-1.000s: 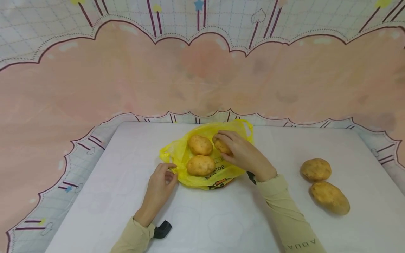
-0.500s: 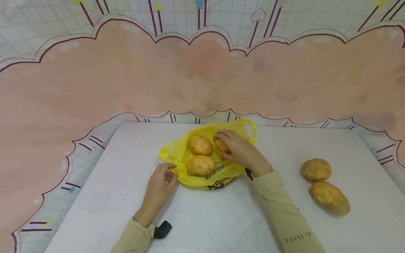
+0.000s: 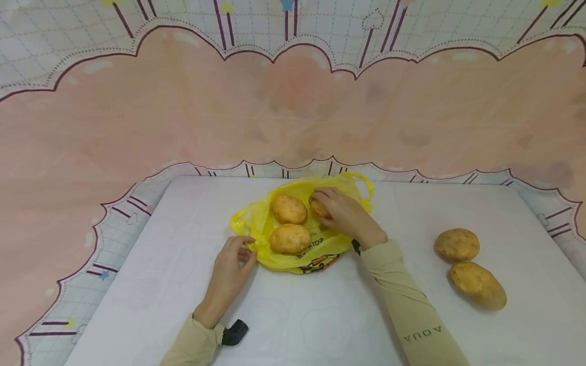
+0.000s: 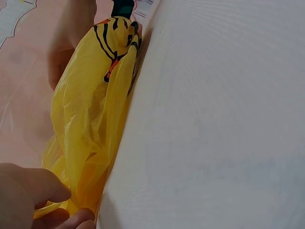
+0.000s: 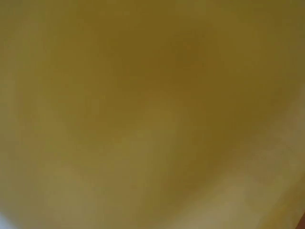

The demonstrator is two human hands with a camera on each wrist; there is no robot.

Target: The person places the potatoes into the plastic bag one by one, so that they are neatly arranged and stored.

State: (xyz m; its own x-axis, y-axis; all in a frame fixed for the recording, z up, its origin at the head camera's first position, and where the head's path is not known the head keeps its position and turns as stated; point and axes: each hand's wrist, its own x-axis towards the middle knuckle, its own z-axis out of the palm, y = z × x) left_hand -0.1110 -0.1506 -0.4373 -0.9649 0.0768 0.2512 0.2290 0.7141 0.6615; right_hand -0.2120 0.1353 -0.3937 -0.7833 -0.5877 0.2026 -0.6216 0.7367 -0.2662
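A yellow plastic bag (image 3: 256, 218) lies spread on the white table in the head view. Two potatoes (image 3: 290, 209) rest on it, one behind the other. My right hand (image 3: 349, 214) grips a third potato (image 3: 317, 206), over the bag's right part; the hand covers much of it. At the bag's near left edge, my left hand (image 3: 232, 265) pinches the plastic between thumb and fingers, as the left wrist view shows with the yellow film (image 4: 86, 157) running up from the fingertips. Blurred yellow plastic (image 5: 143, 95) fills the right wrist view.
To the right on the white table (image 3: 293, 305), two more potatoes lie close together, a rounder one (image 3: 457, 245) behind a longer one (image 3: 477, 286). Behind the table hangs a patterned pink backdrop (image 3: 293, 117). Black wrist-camera housing (image 3: 235, 332) shows at the left cuff.
My right wrist and forearm have shifted a little leftward, fingers still round the potato. The bag's right handle loop has spread slightly right, and its printed near side has shifted. My left hand stays put.
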